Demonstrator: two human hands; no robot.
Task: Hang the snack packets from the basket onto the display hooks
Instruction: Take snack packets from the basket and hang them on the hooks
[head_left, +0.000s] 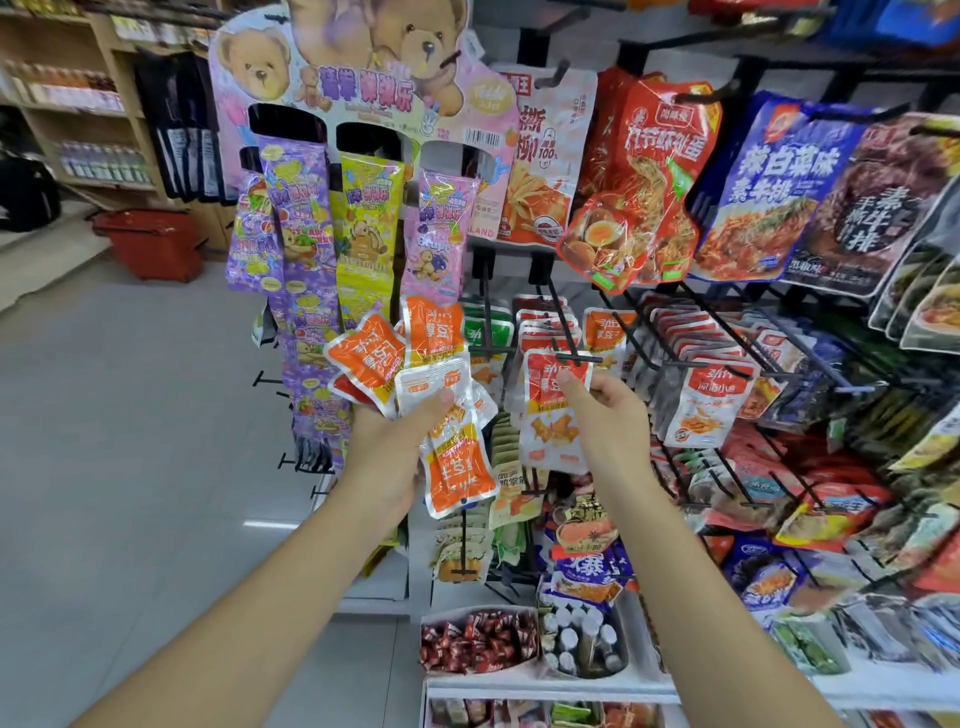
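Right fingers (573, 388) pinch packet (545, 426), long axis vertical

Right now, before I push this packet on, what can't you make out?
Head view: whether the packet in the right hand is on the hook; its hole is too small.
Head view: how many packets the left hand holds; they overlap.
Head view: the red basket's contents; distant, hidden by its wall.

- The snack packets (452, 467) are glossy, crinkled plastic film.
- The display hooks (563, 322) are thin black metal wire, matt.
- The bear card (363, 62), left of the display hooks, is smooth printed cardboard.
- The floor (130, 441) is smooth grey with a soft sheen.
- The basket (156, 244) is red plastic.
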